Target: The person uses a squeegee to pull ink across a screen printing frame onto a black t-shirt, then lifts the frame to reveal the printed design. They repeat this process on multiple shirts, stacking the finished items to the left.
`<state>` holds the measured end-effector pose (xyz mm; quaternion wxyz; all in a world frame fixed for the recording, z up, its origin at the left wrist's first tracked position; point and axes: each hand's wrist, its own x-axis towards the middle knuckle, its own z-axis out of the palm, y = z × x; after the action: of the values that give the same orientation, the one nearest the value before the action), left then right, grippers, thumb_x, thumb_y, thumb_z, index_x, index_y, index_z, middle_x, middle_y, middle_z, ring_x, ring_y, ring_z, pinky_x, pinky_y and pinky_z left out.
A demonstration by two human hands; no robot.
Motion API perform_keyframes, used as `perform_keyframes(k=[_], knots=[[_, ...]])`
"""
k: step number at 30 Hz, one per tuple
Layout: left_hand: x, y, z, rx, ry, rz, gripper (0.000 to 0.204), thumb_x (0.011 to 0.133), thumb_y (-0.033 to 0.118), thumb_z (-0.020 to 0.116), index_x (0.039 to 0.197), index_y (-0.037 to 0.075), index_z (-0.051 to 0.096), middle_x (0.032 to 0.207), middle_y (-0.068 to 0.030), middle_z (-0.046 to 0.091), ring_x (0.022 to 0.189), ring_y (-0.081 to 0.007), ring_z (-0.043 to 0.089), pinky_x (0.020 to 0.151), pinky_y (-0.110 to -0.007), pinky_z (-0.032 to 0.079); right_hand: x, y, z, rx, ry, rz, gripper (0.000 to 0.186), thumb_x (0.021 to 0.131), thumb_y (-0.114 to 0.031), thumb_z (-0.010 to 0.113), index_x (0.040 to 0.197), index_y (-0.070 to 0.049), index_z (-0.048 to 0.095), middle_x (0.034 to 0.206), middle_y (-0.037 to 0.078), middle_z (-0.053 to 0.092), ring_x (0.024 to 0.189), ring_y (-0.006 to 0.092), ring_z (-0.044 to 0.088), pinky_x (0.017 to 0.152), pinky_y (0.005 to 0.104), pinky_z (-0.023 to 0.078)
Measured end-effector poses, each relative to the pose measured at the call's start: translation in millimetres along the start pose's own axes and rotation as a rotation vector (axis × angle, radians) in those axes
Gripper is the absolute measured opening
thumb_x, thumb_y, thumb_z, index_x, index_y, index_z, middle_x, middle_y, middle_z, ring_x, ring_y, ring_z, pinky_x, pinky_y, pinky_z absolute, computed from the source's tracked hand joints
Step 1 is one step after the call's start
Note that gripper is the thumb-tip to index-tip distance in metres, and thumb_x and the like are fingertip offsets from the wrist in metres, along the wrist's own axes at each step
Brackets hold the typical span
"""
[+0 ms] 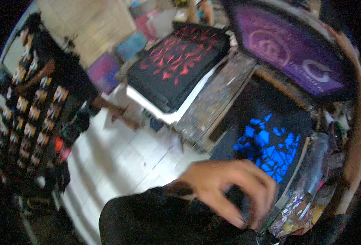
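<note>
My left hand (233,185) reaches in from a black sleeve, over the near end of a black cloth panel (229,143) printed with blue shard shapes (270,151). Its fingers curl toward the thumb in a blurred pinch; whatever lies between the tips is hidden against dark cloth. Along the right rim runs a bare arm, seemingly mine, its right hand (338,36) up by the frame of a raised printing screen (282,49). That screen has purple mesh and pale lettering and tilts up behind the blue-printed panel. The right fingers are too unclear to read.
Beyond sits another black panel (164,69) with a red print, on a white-edged board. A paint-stained ledge (217,94) runs between the panels. At right lies a smeared plastic-covered tray (303,208). Another person (62,65) stands at left beside rows of printed pieces (33,114).
</note>
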<state>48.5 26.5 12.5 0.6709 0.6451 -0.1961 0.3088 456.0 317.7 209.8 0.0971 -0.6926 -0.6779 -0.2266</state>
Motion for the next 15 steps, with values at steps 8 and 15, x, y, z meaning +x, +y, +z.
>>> perform_keyframes(k=[8, 15], knots=[[-7, 73, 5, 0.276, 0.168, 0.083, 0.031, 0.09, 0.029, 0.076, 0.105, 0.003, 0.069, 0.106, -0.0122, 0.067, 0.094, -0.03, 0.065, 0.084, -0.042, 0.053, 14, 9, 8, 0.08, 0.052, 0.079, 0.088, 0.09, -0.085, 0.042, 0.113, -0.008, 0.078, 0.109, 0.032, 0.071, 0.111, 0.0461, 0.068, 0.098, 0.0519, 0.053], [16, 36, -25, 0.433, 0.309, 0.108, 0.039, 0.085, 0.024, 0.082, 0.113, 0.002, 0.066, 0.114, -0.0136, 0.065, 0.095, -0.0288, 0.067, 0.084, -0.042, 0.055, -21, -13, -29, 0.206, -0.083, 0.107, 0.084, 0.092, -0.074, 0.044, 0.134, -0.005, 0.066, 0.139, 0.024, 0.061, 0.132, 0.0404, 0.058, 0.11, 0.051, 0.045]])
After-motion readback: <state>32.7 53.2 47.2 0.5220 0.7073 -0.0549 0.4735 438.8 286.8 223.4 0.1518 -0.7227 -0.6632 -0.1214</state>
